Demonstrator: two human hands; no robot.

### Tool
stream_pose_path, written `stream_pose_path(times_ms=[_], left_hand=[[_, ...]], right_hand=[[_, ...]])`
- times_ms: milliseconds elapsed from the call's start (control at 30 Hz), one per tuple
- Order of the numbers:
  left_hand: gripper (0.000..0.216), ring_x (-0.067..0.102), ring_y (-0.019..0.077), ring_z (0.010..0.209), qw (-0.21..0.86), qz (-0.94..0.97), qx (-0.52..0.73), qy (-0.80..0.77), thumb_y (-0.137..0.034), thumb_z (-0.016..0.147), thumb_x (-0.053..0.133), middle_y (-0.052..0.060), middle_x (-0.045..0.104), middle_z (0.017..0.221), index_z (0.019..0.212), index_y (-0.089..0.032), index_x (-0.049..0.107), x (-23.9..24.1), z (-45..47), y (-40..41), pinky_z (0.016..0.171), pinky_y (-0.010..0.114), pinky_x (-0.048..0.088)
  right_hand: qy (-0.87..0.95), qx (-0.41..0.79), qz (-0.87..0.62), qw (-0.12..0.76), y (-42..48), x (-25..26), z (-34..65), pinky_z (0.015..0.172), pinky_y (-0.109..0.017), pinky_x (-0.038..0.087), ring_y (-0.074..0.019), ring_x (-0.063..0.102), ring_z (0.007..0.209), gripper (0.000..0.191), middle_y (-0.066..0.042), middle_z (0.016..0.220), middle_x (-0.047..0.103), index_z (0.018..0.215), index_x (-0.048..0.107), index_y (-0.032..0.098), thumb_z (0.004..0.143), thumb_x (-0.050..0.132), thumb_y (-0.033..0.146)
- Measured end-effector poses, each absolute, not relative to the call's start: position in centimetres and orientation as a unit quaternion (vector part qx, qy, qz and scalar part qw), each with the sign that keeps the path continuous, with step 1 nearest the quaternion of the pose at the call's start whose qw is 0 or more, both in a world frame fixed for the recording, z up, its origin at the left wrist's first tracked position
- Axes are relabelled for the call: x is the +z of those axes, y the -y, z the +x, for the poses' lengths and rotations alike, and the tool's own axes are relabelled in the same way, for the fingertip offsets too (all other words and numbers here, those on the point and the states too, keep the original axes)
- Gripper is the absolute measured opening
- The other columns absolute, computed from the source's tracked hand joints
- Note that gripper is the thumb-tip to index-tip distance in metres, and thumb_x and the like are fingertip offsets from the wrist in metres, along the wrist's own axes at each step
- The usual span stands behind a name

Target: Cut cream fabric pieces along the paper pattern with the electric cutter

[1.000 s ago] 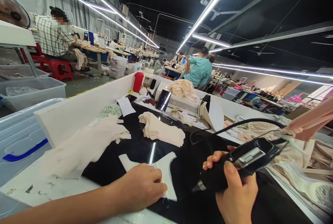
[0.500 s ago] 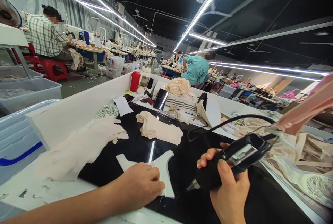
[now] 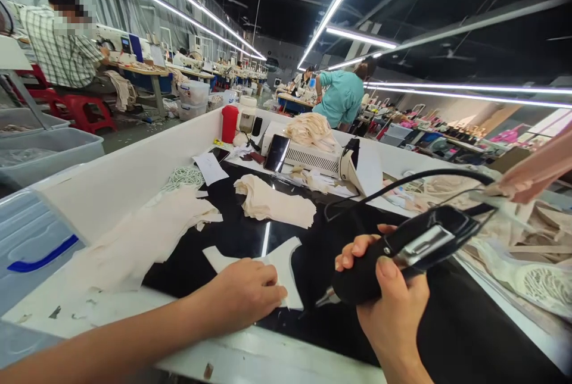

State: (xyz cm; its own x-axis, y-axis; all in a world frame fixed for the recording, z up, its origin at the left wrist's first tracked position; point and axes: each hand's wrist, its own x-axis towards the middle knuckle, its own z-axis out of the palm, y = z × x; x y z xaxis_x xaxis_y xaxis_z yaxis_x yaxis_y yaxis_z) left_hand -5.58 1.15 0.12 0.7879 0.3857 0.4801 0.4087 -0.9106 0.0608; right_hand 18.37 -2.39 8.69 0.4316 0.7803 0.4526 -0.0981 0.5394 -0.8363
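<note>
My left hand (image 3: 252,292) rests on a white cut piece of cloth (image 3: 288,271) with curved edges, lying flat on the black table top (image 3: 214,265). Its fingers are curled, thumb and fingertips closed at the cloth's near right part, and they hide its middle. In my right hand (image 3: 393,306) is a black corded handheld tool (image 3: 417,247) with a silver plate and a pointed metal tip. The fingers wrap round its body. That tip points down to the left, just right of the cloth's lower right corner, apart from it.
A cream cloth stack (image 3: 274,202) lies beyond my hands, and a larger cream pile (image 3: 147,235) on the left. A phone (image 3: 277,153) leans near a white machine (image 3: 313,161). The tool's black cable (image 3: 402,178) arches rightward. Co-workers sit or bend at tables beyond.
The tool's tip has come slightly closer to the white cloth's corner. My left hand keeps its place on the cloth. The camera view has shifted a little.
</note>
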Motion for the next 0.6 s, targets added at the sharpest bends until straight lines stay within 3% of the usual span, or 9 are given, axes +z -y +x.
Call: stream_pose_path(times_ms=[433,600], left_hand=[[0.021,0.063,0.0180,0.084,0.023,-0.956,-0.221,0.192,-0.024,0.122,0.055,0.003,0.070,0.101,0.116,-0.020,0.075,2.2,-6.5,-1.2,0.075,0.032,0.046],[0.015,0.065,0.0195,0.089,0.052,-0.959,-0.220,0.170,-0.016,0.119,0.060,0.003,0.073,0.106,0.115,-0.019,0.074,3.1,-6.3,-0.9,0.080,0.035,0.051]], right_hand=[[0.437,0.293,-0.365,0.768,3.2,9.5,16.0,0.055,-0.031,0.056,-0.0172,0.064,0.058,0.052,0.006,0.080,0.066,0.118,0.066,0.030,0.085,0.099,0.053],[0.442,0.302,-0.348,0.770,3.2,9.3,15.7,0.055,-0.031,0.058,-0.0168,0.065,0.058,0.054,0.006,0.081,0.068,0.119,0.067,0.029,0.086,0.102,0.055]])
